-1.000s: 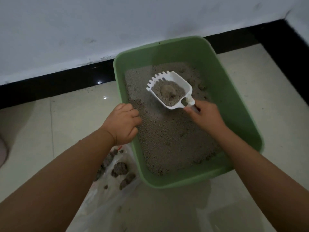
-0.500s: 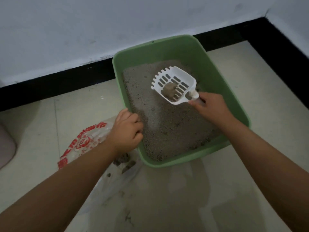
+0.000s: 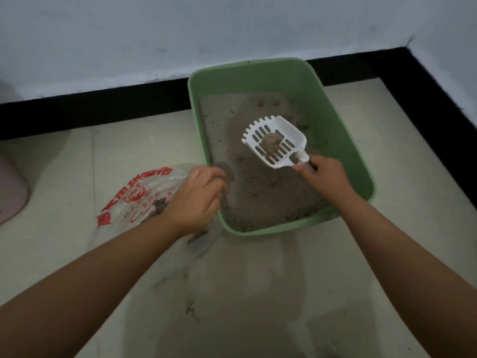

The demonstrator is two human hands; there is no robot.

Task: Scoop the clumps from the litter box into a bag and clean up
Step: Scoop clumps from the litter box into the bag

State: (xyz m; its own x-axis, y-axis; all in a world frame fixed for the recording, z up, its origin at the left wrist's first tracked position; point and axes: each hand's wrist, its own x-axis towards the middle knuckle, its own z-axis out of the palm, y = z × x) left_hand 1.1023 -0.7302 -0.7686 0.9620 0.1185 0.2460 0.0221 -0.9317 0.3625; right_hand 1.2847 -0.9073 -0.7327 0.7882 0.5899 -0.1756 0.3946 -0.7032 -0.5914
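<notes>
A green litter box [image 3: 343,140] with grey litter stands on the tiled floor against the wall. My right hand [image 3: 326,177] grips the handle of a white slotted scoop [image 3: 280,144], held above the litter with one brown clump [image 3: 271,144] lying in it. My left hand [image 3: 197,200] is closed at the box's left rim, over the mouth of a clear plastic bag [image 3: 134,200] with red print. The bag lies on the floor left of the box, and dark clumps [image 3: 158,206] show inside it.
A black skirting strip [image 3: 103,107] runs along the white wall behind the box and turns down the right side. A pale pink object [image 3: 10,192] sits at the far left edge. Pale floor tiles [image 3: 245,293] stretch toward me.
The loose litter has sifted out of the scoop, leaving the clump. The scoop has lifted slightly. My left hand has shifted from the box rim toward the bag, more of which shows.
</notes>
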